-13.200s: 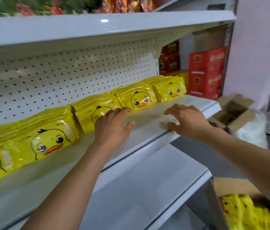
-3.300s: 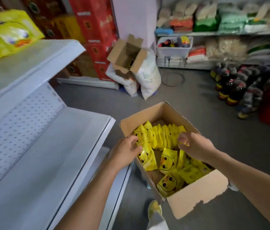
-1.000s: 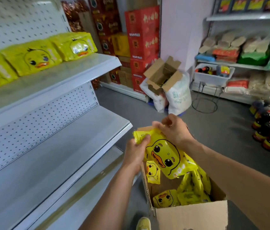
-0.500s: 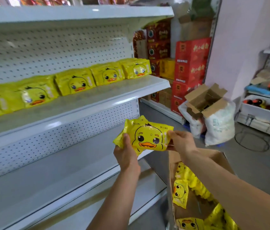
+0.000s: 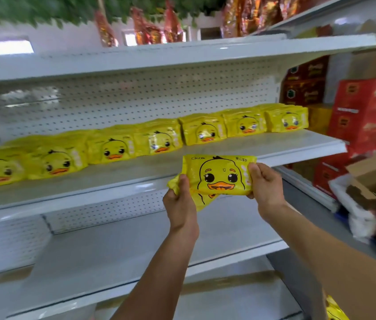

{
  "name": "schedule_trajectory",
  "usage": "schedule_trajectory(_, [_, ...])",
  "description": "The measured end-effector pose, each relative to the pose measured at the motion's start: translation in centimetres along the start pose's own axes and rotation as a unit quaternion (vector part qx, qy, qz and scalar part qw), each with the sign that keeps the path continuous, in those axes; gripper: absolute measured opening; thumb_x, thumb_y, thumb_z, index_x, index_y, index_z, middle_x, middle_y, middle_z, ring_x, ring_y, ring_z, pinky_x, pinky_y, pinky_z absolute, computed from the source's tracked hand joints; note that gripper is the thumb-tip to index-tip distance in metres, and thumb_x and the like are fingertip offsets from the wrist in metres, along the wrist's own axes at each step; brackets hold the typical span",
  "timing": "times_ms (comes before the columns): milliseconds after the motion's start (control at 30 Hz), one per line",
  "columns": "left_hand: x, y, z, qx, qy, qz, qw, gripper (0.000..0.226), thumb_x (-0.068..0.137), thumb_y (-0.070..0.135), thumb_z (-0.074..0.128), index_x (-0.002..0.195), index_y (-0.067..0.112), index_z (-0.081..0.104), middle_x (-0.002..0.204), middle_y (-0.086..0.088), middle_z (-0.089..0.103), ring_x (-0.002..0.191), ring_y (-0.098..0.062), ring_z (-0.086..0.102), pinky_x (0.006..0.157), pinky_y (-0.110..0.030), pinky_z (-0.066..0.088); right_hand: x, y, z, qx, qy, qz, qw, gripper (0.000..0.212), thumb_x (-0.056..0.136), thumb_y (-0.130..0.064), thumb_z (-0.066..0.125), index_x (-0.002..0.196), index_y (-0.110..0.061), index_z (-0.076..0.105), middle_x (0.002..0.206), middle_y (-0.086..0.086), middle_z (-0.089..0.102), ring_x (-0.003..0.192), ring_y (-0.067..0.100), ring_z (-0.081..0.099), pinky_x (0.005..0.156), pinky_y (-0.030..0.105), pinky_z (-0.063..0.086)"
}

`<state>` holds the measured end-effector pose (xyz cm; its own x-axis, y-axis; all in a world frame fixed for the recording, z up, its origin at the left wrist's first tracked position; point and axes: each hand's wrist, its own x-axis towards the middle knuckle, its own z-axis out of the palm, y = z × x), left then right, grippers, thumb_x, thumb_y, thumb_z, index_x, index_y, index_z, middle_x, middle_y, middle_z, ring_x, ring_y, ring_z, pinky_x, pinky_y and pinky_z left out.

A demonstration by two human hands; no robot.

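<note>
A: Where is the duck pack (image 5: 219,175)?
B: Up in the air, just before the edge of the middle shelf (image 5: 263,146), face toward you. Your left grip (image 5: 180,199) pinches its left end, and your right grip (image 5: 266,185) pinches its right.
A: And on that shelf?
B: A row of matching packs (image 5: 113,151) stands along the back.

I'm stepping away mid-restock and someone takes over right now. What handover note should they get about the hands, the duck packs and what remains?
Left hand: grips the left end of the duck packs.
Right hand: pinches their right end.
At least two packs seem to be held, one behind the other, in front of the middle shelf.
Done: a row of the same packs lines the back of that shelf.
Left: set the held packs down, probably in front of the row. More yellow packs show at the lower right.
</note>
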<state>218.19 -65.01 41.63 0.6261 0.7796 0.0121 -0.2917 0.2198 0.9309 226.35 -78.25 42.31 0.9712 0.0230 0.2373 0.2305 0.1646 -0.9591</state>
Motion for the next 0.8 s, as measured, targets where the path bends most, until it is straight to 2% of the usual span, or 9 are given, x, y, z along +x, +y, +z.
schedule_trajectory(100, [2.7,2.7,-2.1,0.007,0.032,0.032,0.999,0.030,0.094,0.035,0.060,0.069,0.019,0.055,0.066,-0.001,0.055,0.065,-0.016,0.052,0.065,-0.029,0.043,0.4,-0.8,4.2,0.033,-0.032,0.014,0.999,0.030,0.100,-0.019,0.047,0.071,-0.012,0.051,0.050,0.000,0.046,0.038,0.010,0.039,0.038,0.017,0.031])
schedule_trajectory(233, [6.4,5.5,-4.8,0.005,0.063,0.069,0.996,0.027,0.094,0.036,0.060,0.072,0.021,0.059,0.069,0.000,0.056,0.070,-0.017,0.052,0.070,-0.034,0.044,1.1,-2.2,9.7,0.041,-0.088,0.031,0.995,0.029,0.101,-0.023,0.047,0.076,-0.010,0.054,0.060,0.005,0.052,0.038,0.011,0.047,0.038,0.022,0.042])
schedule_trajectory(367, [9.9,8.0,-7.7,-0.005,0.112,0.099,0.989,0.024,0.096,0.034,0.057,0.075,0.023,0.057,0.069,0.003,0.056,0.065,-0.009,0.050,0.065,-0.025,0.041,1.8,-2.8,15.2,0.052,-0.188,0.088,0.977,0.029,0.088,-0.040,0.064,0.095,-0.012,0.063,0.088,0.004,0.066,0.072,0.018,0.063,0.066,0.041,0.059])
schedule_trajectory(467, [12.4,9.2,-10.0,-0.008,0.128,0.099,0.987,0.022,0.096,0.036,0.056,0.078,0.024,0.056,0.075,0.005,0.059,0.076,-0.013,0.055,0.078,-0.028,0.043,2.0,-2.2,19.3,-0.021,-0.254,0.081,0.964,0.072,0.061,-0.040,0.087,0.116,-0.003,0.059,0.117,0.010,0.065,0.093,0.021,0.067,0.065,0.031,0.056])
schedule_trajectory(533, [14.1,10.1,-11.6,-0.009,0.153,0.083,0.985,0.029,0.097,0.043,0.051,0.090,0.016,0.055,0.087,-0.002,0.060,0.092,-0.021,0.053,0.091,-0.033,0.040,2.1,-1.4,21.7,-0.044,-0.257,0.059,0.964,0.050,0.064,-0.024,0.088,0.105,-0.005,0.066,0.105,0.011,0.070,0.089,0.022,0.067,0.065,0.030,0.054])
schedule_trajectory(600, [15.8,11.3,-13.8,0.000,0.194,0.075,0.978,0.038,0.098,0.049,0.046,0.102,0.011,0.050,0.092,-0.004,0.054,0.101,-0.023,0.046,0.094,-0.032,0.035,2.5,-0.6,23.7,-0.043,-0.252,0.056,0.965,0.039,0.066,-0.014,0.086,0.100,-0.007,0.068,0.099,0.011,0.073,0.095,0.029,0.068,0.077,0.036,0.054])
schedule_trajectory(667, [18.0,12.6,-16.5,-0.013,0.232,0.098,0.968,0.039,0.098,0.050,0.044,0.104,0.013,0.051,0.092,0.003,0.049,0.102,-0.019,0.043,0.093,-0.031,0.033,2.7,0.3,25.3,-0.072,-0.254,0.047,0.963,0.059,0.059,-0.019,0.090,0.111,-0.006,0.065,0.109,0.010,0.070,0.108,0.031,0.063,0.091,0.039,0.051])
schedule_trajectory(733, [20.0,13.6,-19.1,-0.006,0.259,0.132,0.957,0.053,0.098,0.049,0.044,0.123,0.003,0.053,0.107,-0.001,0.053,0.110,-0.019,0.049,0.094,-0.030,0.036,2.8,1.1,27.0,-0.126,-0.260,0.024,0.957,0.077,0.058,-0.026,0.090,0.123,-0.003,0.057,0.121,0.004,0.062,0.118,0.026,0.056,0.098,0.034,0.044])
schedule_trajectory(800, [21.5,14.4,-21.0,0.000,0.270,0.139,0.953,0.060,0.098,0.050,0.043,0.131,-0.001,0.049,0.116,-0.008,0.056,0.115,-0.022,0.053,0.095,-0.032,0.039,3.1,1.5,28.8,-0.163,-0.249,0.006,0.955,0.065,0.069,-0.020,0.086,0.122,-0.001,0.054,0.119,0.004,0.056,0.116,0.024,0.051,0.089,0.025,0.040])
